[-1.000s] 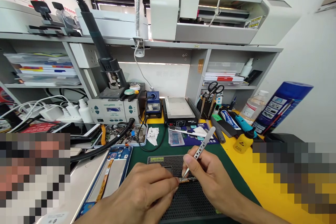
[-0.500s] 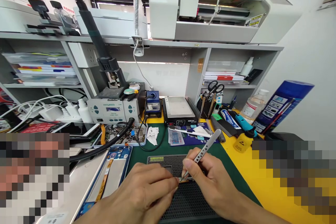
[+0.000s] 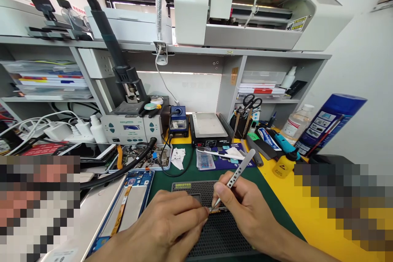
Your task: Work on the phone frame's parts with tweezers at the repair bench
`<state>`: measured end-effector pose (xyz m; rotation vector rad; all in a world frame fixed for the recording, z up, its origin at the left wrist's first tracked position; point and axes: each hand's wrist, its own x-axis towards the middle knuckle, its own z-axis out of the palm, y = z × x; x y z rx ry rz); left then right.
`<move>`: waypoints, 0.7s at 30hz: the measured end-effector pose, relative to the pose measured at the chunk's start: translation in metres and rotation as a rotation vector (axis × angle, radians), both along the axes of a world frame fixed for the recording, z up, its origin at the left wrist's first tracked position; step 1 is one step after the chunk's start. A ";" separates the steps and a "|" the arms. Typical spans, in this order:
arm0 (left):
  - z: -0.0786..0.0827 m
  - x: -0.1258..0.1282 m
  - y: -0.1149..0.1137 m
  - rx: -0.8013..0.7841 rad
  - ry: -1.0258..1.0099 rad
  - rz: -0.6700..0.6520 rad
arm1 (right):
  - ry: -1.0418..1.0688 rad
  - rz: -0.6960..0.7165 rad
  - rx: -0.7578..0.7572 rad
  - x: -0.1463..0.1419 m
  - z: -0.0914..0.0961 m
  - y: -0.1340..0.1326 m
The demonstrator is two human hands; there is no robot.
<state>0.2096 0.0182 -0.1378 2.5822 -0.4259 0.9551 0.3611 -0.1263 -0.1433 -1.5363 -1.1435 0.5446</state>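
Observation:
My right hand point(image 3: 242, 200) grips steel tweezers point(image 3: 242, 168) with a row of holes, held like a pen and slanting down to the left. Their tip meets a small, narrow electronic part point(image 3: 217, 210) with orange-gold areas, lying on a black honeycomb-patterned mat point(image 3: 227, 237). My left hand point(image 3: 172, 221) is closed, thumb and fingertips pinched at the left end of that part. Those fingers hide much of it, so its exact kind is unclear. Beside my left hand lies an opened tablet point(image 3: 132, 208) with a blue board and an orange flex cable.
A hot-air station point(image 3: 132, 129) with a black hose point(image 3: 123, 176) stands back left, near a tray of circuit boards point(image 3: 144, 157). A heating plate point(image 3: 210, 127) sits behind the mat. On the right are a yellow bottle point(image 3: 285, 166) and a blue spray can point(image 3: 333, 123).
The top end of the tweezers has tipped slightly to the left and my right fingers have shifted a little. My left hand stays in place.

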 end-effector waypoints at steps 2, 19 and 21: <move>0.001 0.000 -0.001 0.002 0.001 0.008 | -0.004 0.004 -0.008 0.000 0.001 0.000; -0.007 0.005 0.004 0.059 -0.017 0.030 | 0.064 0.016 0.045 -0.001 0.006 0.001; -0.010 0.004 0.005 0.061 -0.016 0.022 | 0.052 0.020 0.054 -0.001 0.007 0.001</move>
